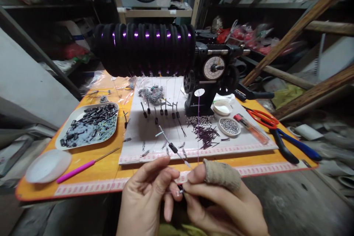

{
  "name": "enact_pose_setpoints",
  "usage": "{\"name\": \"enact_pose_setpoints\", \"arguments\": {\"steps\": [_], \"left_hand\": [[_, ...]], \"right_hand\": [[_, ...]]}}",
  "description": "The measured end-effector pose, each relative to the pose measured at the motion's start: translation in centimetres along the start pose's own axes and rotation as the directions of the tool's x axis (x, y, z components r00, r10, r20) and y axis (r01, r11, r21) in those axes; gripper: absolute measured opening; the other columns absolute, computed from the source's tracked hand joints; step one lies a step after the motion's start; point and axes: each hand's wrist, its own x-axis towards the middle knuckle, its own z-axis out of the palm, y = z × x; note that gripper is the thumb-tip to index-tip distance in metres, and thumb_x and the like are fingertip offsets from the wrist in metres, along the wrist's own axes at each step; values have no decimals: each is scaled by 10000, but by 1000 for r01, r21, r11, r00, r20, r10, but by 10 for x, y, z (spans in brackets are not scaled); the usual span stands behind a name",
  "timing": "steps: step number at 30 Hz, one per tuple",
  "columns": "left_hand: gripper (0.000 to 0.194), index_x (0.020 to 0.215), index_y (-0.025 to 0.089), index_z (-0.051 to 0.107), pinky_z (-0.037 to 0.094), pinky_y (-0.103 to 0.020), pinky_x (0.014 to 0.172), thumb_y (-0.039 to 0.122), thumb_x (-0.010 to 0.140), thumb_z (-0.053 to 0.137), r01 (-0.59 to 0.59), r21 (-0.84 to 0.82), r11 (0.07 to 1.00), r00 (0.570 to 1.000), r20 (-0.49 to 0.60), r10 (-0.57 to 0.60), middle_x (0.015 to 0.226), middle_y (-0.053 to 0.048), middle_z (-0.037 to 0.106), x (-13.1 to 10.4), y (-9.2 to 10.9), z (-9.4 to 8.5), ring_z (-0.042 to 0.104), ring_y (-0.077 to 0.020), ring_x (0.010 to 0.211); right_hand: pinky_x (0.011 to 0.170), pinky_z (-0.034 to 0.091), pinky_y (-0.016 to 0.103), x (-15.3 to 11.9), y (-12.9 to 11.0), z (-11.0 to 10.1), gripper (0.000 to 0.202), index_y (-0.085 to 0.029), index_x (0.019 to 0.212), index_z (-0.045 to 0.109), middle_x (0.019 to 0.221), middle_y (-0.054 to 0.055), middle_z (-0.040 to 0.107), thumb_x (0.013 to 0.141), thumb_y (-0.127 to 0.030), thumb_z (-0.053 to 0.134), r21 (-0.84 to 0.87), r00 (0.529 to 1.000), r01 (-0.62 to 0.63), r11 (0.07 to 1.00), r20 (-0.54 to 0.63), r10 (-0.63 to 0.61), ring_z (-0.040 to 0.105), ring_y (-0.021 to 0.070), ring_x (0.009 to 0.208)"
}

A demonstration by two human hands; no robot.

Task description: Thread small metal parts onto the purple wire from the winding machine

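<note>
Spools [143, 49] looking like matt black plastic w/ glossy purple wire showing. Table [110, 160] showing smooth orange top; mat [221, 147] looking like matt white paper/cloth. Scissors [262, 118] showing glossy red plastic grips. Right hand [221, 202] wearing rough beige cloth wrap on the thumb. Tray [62, 143] looking smooth, pale.

Two bare hands meet low in view, left hand [145, 201] and right hand [221, 206] pinching fingertips together, right thumb wrapped
</note>
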Motion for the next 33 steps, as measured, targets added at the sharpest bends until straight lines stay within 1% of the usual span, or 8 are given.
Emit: {"name": "enact_pose_setpoints", "arguments": {"steps": [3, 5, 8, 11, 17, 19, 23, 33], "left_hand": [[316, 667, 222, 801, 401, -70, 338, 380, 472, 992, -57, 64, 996, 998, 11, 56, 534, -3, 734, -4, -1, -2, 497, -19, 340], [308, 614, 214, 784, 400, -67, 353, 403, 479, 985, -64, 97, 993, 997, 39, 60, 496, 13, 701, -6, -2, -4, 503, -17, 342], [291, 618, 218, 780, 406, -75, 352, 421, 525, 966, -114, 111, 987, 991, 77, 106, 607, 27, 698, -6, -3, -7, 518, -14, 373], [275, 641, 219, 774, 394, -76, 341, 422, 573, 947, -160, 124, 979, 983, 112, 147, 703, 46, 634, -5, -5, -10, 509, -2, 392], [295, 714, 221, 770, 365, -57, 345, 423, 587, 943, -79, 112, 991, 993, 100, 67, 629, 50, 609, -5, -6, -16, 475, 8, 370], [307, 719, 219, 765, 361, -53, 342, 424, 580, 947, -50, 99, 994, 994, 102, 40, 601, 54, 594, -5, -5, -17, 461, 8, 370], [320, 694, 198, 757, 369, -59, 329, 412, 564, 955, -53, 94, 994, 994, 96, 44, 696, 39, 595, -7, -4, -17, 483, 0, 409], [302, 707, 198, 768, 357, -49, 339, 403, 582, 951, -21, 70, 997, 990, 139, 11, 696, 38, 602, -8, -5, -17, 471, 16, 400]], "right_hand": [[639, 676, 240, 11, -7, -2, 259, -215, 965, 733, 864, 48, 775, 783, -30, 731, -1, 994, -3, 1000, -109, 3, 755, 178, 677], [676, 661, 213, 14, -9, -1, 249, -194, 934, 729, 872, 52, 758, 765, -12, 730, 15, 992, -21, 1000, -122, 23, 745, 159, 714], [766, 634, 180, 16, -10, 2, 242, -162, 922, 728, 892, 56, 744, 748, 6, 722, 42, 992, -17, 999, -122, 22, 733, 140, 782], [766, 625, 159, 18, -11, 7, 237, -155, 900, 732, 867, 50, 747, 741, 18, 704, 55, 987, -1, 998, -157, 10, 728, 130, 764], [656, 646, 183, 13, -7, 24, 92, -180, 862, 730, 789, 44, 762, 863, -118, 662, -21, 948, 66, 998, -311, -69, 723, 135, 657], [662, 642, 164, 11, -6, 27, 99, -175, 836, 727, 773, 38, 767, 899, -153, 653, -72, 943, 80, 994, -317, -99, 725, 123, 640], [664, 633, 136, 13, -7, 29, 175, -182, 818, 720, 755, 23, 760, 957, -205, 617, -108, 937, 95, 990, -326, -126, 720, 106, 617], [739, 610, 101, 14, -5, 25, 150, -170, 845, 723, 802, 22, 748, 955, -189, 622, -65, 951, 99, 993, -288, -113, 722, 92, 690]]}}
